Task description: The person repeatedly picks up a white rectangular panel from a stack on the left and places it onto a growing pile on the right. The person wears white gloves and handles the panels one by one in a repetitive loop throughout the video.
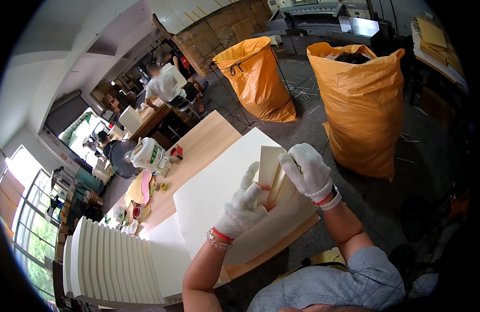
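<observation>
Up close, a worker in white knit gloves handles a small stack of cream-coloured cards (275, 177) above a wooden tabletop (209, 138). The left hand (244, 204) cups the stack from below and from the side, thumb raised along its edge, while the right hand (306, 169) closes over the top corner, fingers curled around the cards. The stack stands nearly upright, tilted slightly, held just over a large cream sheet (219, 192) that lies flat on the tabletop. A red band and a beaded bracelet circle the left wrist; a white watch sits on the right.

Beside the sheet, at the left, a fanned row of white boards (112, 265) stands on edge. Farther along the tabletop are a white plastic tub (146, 153), a small red object and a yellow cloth. Two bulging orange sacks (362, 112) stand on the grey floor beyond the tabletop, well apart from the hands. Another person in a white shirt (161, 86) sits at a distant bench, back turned, with stacked cardboard boxes behind.
</observation>
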Motion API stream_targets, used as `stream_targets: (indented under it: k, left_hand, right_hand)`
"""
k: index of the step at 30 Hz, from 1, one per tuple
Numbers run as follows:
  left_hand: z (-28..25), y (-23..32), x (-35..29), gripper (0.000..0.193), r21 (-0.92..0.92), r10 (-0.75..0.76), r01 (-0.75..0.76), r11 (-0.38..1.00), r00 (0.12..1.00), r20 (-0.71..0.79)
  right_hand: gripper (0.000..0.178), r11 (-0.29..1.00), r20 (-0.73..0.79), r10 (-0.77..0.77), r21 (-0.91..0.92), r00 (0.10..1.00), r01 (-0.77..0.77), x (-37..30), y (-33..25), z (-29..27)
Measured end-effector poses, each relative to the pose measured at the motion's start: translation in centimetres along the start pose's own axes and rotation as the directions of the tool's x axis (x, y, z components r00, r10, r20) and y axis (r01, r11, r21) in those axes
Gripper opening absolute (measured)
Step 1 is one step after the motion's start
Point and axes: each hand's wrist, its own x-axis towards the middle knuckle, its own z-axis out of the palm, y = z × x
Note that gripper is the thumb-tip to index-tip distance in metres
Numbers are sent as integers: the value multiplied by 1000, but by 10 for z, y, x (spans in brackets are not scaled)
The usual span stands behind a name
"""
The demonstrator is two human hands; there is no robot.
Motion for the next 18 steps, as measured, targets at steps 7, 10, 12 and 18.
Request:
stream_targets:
  k: [7,10,12,18]
  left_hand:
    - [-7,3,1,53,94,-65,51,994,987,150]
    - [-4,-1,2,49,43,20,-24,999,995,97]
    - [0,-1,3,47,21,79,-79,997,997,17]
    - [1,-2,0,50,88,66,-65,994,998,-5]
  right_hand:
    - [25,1000,14,-5,-5,1000,5,2,-6,-4]
    - [24,1000,2,-2,-3,1000,2,2,-4,-1]
    - [24,1000,-16,-5,7,1000,5,1,-3,0]
    - [23,999,-29,-16,44,999,17,-1,1,-2]
